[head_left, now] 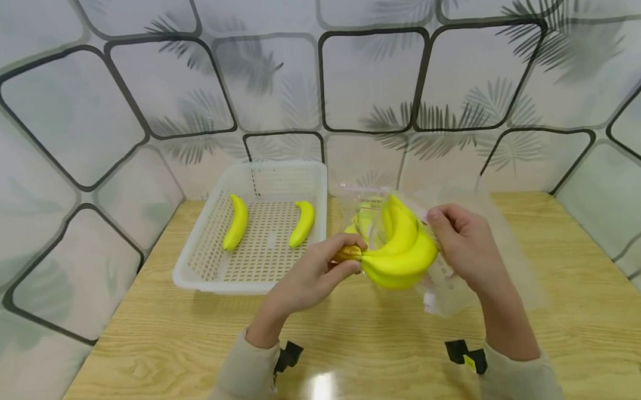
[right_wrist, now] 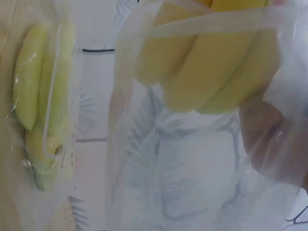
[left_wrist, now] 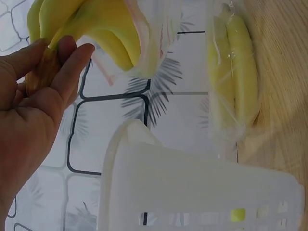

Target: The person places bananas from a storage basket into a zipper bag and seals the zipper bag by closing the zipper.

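My left hand point(head_left: 318, 271) grips a bunch of yellow bananas point(head_left: 400, 256) by its brown stem point(left_wrist: 45, 72), raised over the table. The tips of the bunch point right, into a clear plastic zip bag point(right_wrist: 183, 159). My right hand point(head_left: 464, 247) pinches the edge of this bag beside the tips; the plastic partly veils that hand in the right wrist view. Behind the bunch, on the table, lies another clear bag point(left_wrist: 236, 72) with bananas inside, partly hidden in the head view.
On the left stands a white perforated plastic basket point(head_left: 184, 280) holding two single bananas, one at its left side point(head_left: 237, 223) and one at its right point(head_left: 302, 224). The wooden table point(head_left: 160, 344) meets patterned walls point(head_left: 374, 78) at the back and sides.
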A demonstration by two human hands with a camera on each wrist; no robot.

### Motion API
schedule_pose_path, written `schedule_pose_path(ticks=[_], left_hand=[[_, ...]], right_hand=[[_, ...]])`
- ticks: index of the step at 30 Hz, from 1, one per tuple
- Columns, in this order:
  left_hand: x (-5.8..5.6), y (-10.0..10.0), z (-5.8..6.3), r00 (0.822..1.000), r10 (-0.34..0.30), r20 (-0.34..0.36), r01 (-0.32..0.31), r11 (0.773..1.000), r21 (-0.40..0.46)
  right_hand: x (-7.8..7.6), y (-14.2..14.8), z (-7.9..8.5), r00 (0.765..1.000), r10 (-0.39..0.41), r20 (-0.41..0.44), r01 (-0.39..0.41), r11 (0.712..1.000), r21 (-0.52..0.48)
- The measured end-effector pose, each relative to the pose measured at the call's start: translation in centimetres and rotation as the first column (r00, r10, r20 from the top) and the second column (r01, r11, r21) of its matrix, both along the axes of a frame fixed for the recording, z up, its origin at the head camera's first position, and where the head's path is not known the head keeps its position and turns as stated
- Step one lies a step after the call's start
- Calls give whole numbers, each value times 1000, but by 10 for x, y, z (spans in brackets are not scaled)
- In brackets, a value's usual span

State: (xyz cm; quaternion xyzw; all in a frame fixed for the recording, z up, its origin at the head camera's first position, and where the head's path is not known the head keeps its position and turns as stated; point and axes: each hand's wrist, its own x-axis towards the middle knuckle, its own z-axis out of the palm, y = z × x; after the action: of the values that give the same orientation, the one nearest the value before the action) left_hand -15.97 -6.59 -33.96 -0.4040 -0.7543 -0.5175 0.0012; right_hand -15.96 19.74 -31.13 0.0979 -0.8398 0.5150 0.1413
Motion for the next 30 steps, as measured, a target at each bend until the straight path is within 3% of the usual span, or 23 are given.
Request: schedule_pose_path(ticks=[7,12,15,17,19,22,25,27,29,30], left_hand=[[-6,-12,-1,984,-125,124,121,992,35],[-7,-14,-1,991,-89,102,87,996,24],[-9,-13,-2,994,-70,84,69,997,23],[-11,-13,-4,990,-95,102,90,994,57],[-13,-14,-6,977,-151,151,135,984,116],[-16,-16,-10,947,-232,223,191,962,194],[-17,-18,-12,929,-254,271,198,956,216],[-17,-18,-12,939,-216,268,172,968,181],[-16,-17,-9,964,-136,227,115,988,101],[-15,-17,-8,976,-93,197,83,995,58]], right_hand=[[-3,9,-1,997,74,24,-72,996,-58],[-4,13,-2,993,105,49,-98,986,-134],[-4,17,-3,985,165,43,-150,960,-238],[-4,21,-4,969,244,21,-223,915,-335],[-5,26,-6,938,346,-16,-318,845,-431],[-9,32,-9,864,498,-71,-458,720,-522],[-12,35,-10,785,611,-98,-549,614,-567],[-13,36,-10,758,646,-94,-566,578,-589],[-12,35,-10,762,643,-80,-553,581,-597],[-11,34,-10,774,630,-70,-541,599,-590]])
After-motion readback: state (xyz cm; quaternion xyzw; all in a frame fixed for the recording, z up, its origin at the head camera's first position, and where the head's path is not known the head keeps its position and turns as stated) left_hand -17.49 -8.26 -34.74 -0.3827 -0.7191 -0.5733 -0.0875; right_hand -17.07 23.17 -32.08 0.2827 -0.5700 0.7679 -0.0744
